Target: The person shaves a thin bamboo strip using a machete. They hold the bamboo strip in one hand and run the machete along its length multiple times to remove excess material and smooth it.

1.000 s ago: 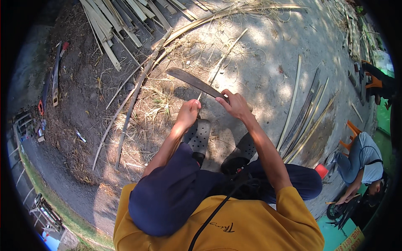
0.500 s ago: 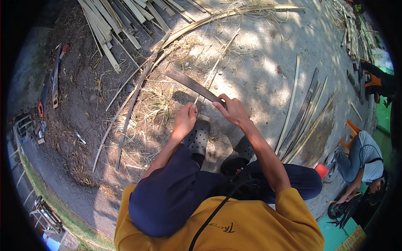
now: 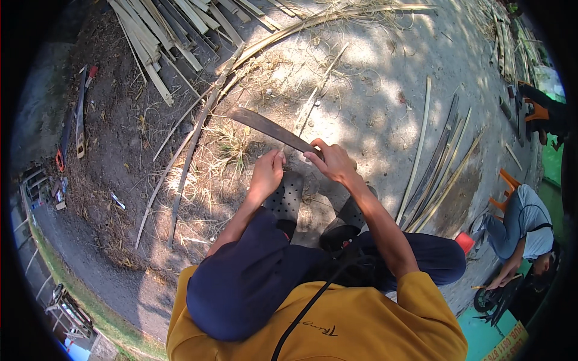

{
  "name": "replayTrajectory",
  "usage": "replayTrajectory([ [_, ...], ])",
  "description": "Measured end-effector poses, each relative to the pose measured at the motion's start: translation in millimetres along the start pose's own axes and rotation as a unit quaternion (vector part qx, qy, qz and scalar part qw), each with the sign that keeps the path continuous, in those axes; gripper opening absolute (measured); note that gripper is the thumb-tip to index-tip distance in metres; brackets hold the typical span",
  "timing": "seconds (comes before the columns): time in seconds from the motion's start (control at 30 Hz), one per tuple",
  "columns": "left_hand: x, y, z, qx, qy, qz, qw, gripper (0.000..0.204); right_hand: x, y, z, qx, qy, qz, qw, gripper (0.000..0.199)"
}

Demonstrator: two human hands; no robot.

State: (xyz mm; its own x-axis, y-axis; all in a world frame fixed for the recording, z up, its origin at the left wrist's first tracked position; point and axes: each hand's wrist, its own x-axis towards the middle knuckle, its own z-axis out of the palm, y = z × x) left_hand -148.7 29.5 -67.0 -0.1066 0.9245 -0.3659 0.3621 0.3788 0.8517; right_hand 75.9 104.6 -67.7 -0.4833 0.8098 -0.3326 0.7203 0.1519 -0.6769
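Note:
My right hand is closed on the near end of a machete. Its long dark blade slants away to the far left, above the ground. Close by, my left hand is closed, thumb on top, around the near end of a thin pale bamboo strip. That strip runs away from me along the ground and passes under the blade. Where the blade and strip cross, I cannot tell whether they touch. Below my hands are my dark perforated clogs.
Split bamboo slats are heaped at the far left. Long curved strips lie left of my hands, and more strips lie right. A saw rests at the left. At the right, another person sits near an orange chair.
The machete has shifted slightly to the left, and its blade is turned a little differently. The right hand has moved slightly with it. The left hand stays nearly in place.

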Motion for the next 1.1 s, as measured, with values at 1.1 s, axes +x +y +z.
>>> replayTrajectory([
  [1.1,-24.2,21.6,-35.8,0.011,-0.062,-0.054,0.997,0.027,40.1,27.9,-24.2,0.045,0.037,0.053,0.997,0.057],
])
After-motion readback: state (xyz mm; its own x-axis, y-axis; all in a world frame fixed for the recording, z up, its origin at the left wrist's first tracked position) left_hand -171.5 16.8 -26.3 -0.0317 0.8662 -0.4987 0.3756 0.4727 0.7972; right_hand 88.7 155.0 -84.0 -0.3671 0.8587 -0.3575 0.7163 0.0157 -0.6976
